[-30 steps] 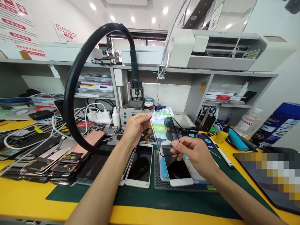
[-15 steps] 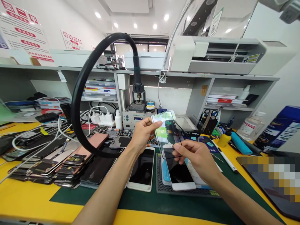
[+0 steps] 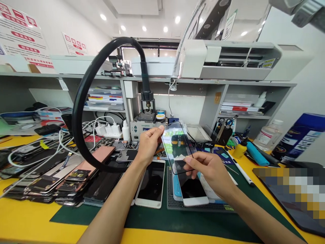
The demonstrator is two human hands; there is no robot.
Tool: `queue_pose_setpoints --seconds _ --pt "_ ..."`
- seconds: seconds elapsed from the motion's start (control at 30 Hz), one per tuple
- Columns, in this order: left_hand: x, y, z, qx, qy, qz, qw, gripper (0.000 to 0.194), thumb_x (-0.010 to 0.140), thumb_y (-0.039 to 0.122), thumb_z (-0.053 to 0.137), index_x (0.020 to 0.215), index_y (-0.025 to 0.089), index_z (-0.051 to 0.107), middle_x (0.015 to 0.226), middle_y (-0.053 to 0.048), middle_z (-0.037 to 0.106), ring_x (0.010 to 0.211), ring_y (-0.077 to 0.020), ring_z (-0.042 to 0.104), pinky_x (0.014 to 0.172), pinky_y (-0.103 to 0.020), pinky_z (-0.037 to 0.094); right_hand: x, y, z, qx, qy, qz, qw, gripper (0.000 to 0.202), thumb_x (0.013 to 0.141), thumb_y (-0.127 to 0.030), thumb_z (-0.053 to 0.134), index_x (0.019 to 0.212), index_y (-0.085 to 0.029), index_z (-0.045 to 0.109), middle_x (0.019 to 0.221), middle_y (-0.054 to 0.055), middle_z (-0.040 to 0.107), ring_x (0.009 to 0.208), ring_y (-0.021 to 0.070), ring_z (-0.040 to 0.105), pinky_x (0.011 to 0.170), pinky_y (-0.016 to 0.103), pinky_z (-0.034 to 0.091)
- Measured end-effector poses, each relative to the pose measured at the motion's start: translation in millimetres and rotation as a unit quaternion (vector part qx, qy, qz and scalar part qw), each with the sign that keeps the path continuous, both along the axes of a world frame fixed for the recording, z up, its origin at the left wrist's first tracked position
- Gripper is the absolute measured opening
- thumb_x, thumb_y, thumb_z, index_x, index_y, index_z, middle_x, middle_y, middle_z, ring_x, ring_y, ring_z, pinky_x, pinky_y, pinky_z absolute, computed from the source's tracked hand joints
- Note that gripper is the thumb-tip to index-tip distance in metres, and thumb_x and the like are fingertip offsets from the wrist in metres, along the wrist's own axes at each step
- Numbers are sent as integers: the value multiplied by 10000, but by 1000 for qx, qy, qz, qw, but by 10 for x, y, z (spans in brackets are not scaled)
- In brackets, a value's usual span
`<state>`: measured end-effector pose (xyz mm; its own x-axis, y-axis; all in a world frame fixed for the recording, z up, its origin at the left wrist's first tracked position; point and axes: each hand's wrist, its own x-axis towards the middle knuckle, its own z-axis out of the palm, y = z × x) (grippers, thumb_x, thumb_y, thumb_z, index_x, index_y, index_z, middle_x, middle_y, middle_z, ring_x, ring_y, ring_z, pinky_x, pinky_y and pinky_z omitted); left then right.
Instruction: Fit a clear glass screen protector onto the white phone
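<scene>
A clear screen protector with a thin black border (image 3: 169, 149) is held tilted above the mat. My right hand (image 3: 207, 166) pinches its lower right edge between thumb and fingers. At its upper left edge, the thumb and fingers of my left hand (image 3: 149, 144) are closed; the protector's corner appears to lie between them. Below and partly behind the protector lies a white phone with a dark screen (image 3: 194, 189), resting on light blue packaging (image 3: 177, 188). Left of it another white phone (image 3: 151, 184) lies face up, beside my left forearm.
Stacks of phone screens (image 3: 73, 183) and white cables (image 3: 61, 139) fill the left side. A thick black hose (image 3: 77, 112) loops in front of the shelf. Bottles (image 3: 269, 135), a white pen (image 3: 242, 173) and a dark tablet-like slab (image 3: 286, 206) lie right. A green mat (image 3: 149, 222) covers the yellow table.
My left thumb has shifted from the protector's face to its upper left edge. The right hand keeps its grip. The whole view has slid slightly.
</scene>
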<state>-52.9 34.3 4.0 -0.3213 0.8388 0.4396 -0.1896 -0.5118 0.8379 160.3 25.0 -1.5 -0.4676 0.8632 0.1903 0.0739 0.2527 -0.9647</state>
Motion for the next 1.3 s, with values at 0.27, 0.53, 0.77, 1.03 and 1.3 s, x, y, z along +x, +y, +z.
queue_pose_setpoints --seconds 0.27,0.53,0.77,1.03,1.3 --pt "-196 15 99 -11 -31 19 999 528 886 618 601 631 161 673 594 -22 618 534 -128 557 562 -263 475 4 5 -19 0 1 11 1000 386 855 -516 717 749 -145 726 738 83 734 611 159 648 552 264 516" --pt "-32 -126 87 -114 128 -239 956 311 689 344 878 907 165 749 874 -73 729 730 -174 662 655 -292 517 -20 10 -5 -38 40 -22 998 397 807 -543 760 811 -147 728 753 76 729 611 166 659 532 263 519" --pt "22 -101 0 -145 223 -296 917 190 731 358 840 802 187 796 757 -60 729 672 -177 651 668 -316 530 -6 57 -25 -27 54 -56 997 408 804 -552 759 830 -145 739 788 86 721 644 194 655 536 292 517" --pt "-56 -115 65 -129 195 -241 942 230 779 406 805 704 191 778 709 -59 709 677 -174 636 694 -323 519 33 76 -5 -1 14 -37 999 419 821 -568 734 787 -150 729 806 106 753 626 189 638 567 312 518" --pt "-91 -19 19 -112 68 -153 979 200 725 353 842 744 168 771 696 -37 695 619 -138 615 668 -296 515 28 66 -15 2 -25 2 1000 429 824 -578 722 751 -155 719 754 94 747 609 189 654 577 306 506"
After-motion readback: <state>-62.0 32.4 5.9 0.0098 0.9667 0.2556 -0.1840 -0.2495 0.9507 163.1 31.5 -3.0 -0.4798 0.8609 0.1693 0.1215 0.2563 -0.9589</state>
